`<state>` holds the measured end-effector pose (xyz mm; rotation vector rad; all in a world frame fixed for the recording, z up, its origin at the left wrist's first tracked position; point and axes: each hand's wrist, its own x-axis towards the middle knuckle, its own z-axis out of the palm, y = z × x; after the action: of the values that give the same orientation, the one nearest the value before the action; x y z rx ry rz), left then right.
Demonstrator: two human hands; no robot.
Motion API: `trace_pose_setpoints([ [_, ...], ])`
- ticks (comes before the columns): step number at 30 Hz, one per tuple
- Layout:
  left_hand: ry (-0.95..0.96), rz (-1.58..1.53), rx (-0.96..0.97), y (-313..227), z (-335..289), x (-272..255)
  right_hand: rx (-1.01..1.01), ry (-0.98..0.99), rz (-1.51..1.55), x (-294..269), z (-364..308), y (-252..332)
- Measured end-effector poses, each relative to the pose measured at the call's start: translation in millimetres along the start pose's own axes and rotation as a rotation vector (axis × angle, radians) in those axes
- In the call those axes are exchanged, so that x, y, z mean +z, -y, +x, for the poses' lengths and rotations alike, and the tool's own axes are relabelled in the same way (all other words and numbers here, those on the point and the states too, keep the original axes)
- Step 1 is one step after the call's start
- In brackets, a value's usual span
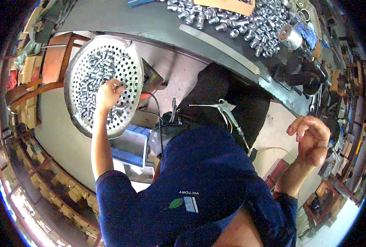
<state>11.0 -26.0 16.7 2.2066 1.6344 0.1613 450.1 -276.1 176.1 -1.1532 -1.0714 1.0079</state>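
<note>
My left hand [109, 94] is over a round perforated metal pan [137, 68], its fingers drawn together. Whatever they pinch, if anything, is too small to make out. Many small shiny metal fittings [93, 78] lie heaped in the pan around that hand, mostly on its left side. Off to the right, my right hand [310, 138] is raised beside the workbench, fingers loosely bent and nothing visible in them. A metal air blow gun [224, 107] with a long thin nozzle lies across my lap, between the two hands.
Ahead stands a dark workbench [150, 22] with a metal strip [220, 45] along its edge. Larger hex fittings [253, 35] are piled on it near a metal cylinder [290, 37] and a blue rag [307, 35]. A blue crate [129, 146] and wooden chair [55, 61] stand near the pan.
</note>
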Motion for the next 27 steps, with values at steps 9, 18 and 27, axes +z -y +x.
trace_pose_setpoints([
  [9, -0.158, 0.183, -0.09, 21, 18, -13, 0.069, -0.013, 0.037, 4, 11, -11],
  [18, -0.254, 0.223, -0.064, 24, 20, -3, 0.189, 0.098, 0.047, 30, 12, -33],
  [27, -0.338, 0.323, 0.044, 31, 17, 2, 0.243, 0.184, -0.022, 45, 18, -26],
])
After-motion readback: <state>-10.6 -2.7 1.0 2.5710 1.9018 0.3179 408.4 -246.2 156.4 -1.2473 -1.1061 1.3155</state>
